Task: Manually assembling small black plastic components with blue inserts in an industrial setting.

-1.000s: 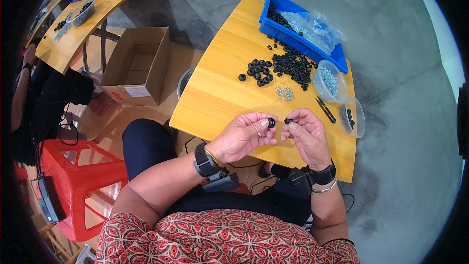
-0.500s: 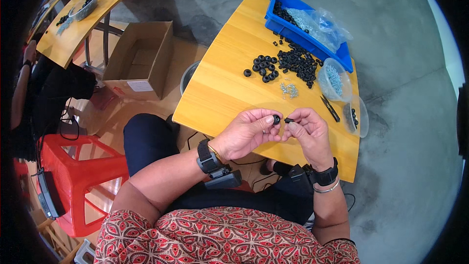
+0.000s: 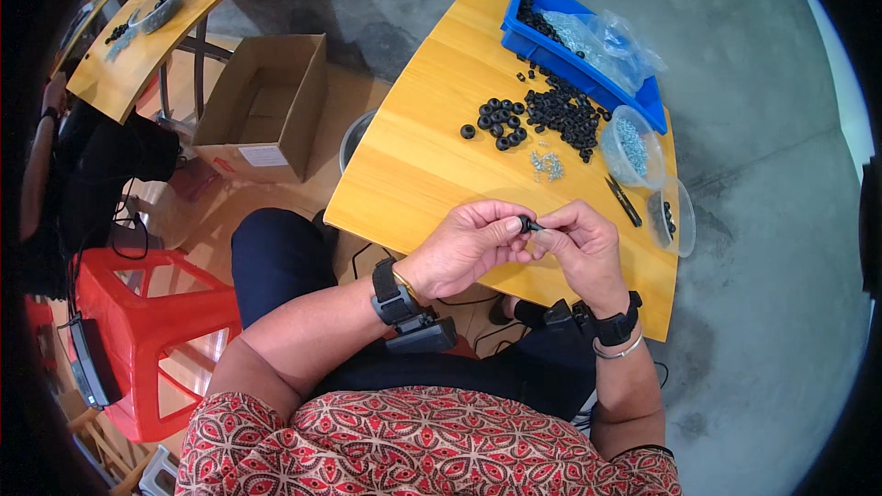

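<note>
Over the near edge of the yellow table (image 3: 404, 165), my left hand (image 3: 473, 243) pinches a round black knob (image 3: 525, 223) between thumb and fingers. My right hand (image 3: 581, 243) is closed on a small dark piece (image 3: 537, 228), whose end meets the knob; my fingertips hide most of it. Farther off lie a group of round black knobs (image 3: 501, 119), a heap of small black parts (image 3: 565, 115) and a little pile of shiny screws (image 3: 548, 165). A pair of black tweezers (image 3: 624, 201) rests right of my right hand.
A blue bin (image 3: 542, 50) holds black parts and a clear plastic bag (image 3: 597, 41). Along the right edge stand a clear tub of screws (image 3: 634, 152) and a shallow clear dish (image 3: 678, 220). To the left are a cardboard box (image 3: 262, 110), a red stool (image 3: 138, 340) and another person's arm (image 3: 41, 165).
My right hand has moved slightly left, bringing its small dark piece against the knob. A gap showed between the two before. My left hand stays almost in place.
</note>
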### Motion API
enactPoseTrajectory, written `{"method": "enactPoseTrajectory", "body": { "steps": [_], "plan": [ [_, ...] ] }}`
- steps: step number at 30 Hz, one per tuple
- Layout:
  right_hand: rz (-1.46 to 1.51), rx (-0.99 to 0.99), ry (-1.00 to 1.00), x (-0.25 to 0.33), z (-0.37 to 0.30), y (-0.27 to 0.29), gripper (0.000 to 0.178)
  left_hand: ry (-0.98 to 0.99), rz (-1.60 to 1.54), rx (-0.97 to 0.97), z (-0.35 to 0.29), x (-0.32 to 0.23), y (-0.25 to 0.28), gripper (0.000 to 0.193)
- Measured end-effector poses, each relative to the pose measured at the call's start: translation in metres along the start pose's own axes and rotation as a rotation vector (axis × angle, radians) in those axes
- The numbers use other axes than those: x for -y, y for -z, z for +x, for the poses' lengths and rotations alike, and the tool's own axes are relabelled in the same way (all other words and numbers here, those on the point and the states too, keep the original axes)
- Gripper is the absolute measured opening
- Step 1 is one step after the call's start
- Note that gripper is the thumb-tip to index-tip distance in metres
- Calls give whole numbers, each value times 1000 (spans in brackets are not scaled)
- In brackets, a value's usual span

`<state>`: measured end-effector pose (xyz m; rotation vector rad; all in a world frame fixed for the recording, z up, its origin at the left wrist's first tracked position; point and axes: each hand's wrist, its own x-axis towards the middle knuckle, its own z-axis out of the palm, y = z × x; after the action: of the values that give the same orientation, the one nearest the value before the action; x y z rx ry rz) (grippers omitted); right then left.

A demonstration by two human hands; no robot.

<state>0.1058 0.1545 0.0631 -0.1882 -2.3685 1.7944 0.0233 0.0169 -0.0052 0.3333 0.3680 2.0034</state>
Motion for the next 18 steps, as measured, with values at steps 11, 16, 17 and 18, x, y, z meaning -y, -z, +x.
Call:
{"method": "enactPoseTrajectory", "body": {
  "steps": [11,16,17,18],
  "plan": [
    [81,46,-61,2,2,2,6,2,45,-16,0,3,1,20],
    [-88,50,35,4,-2,-1,6,-1,80,-53,0,2,-3,19],
    [-88,50,35,4,-2,-1,6,-1,80,-53,0,2,-3,19],
    [-104,39,43,5,-1,-2,6,2,77,-63,-1,1,-3,19]
  ]
}}
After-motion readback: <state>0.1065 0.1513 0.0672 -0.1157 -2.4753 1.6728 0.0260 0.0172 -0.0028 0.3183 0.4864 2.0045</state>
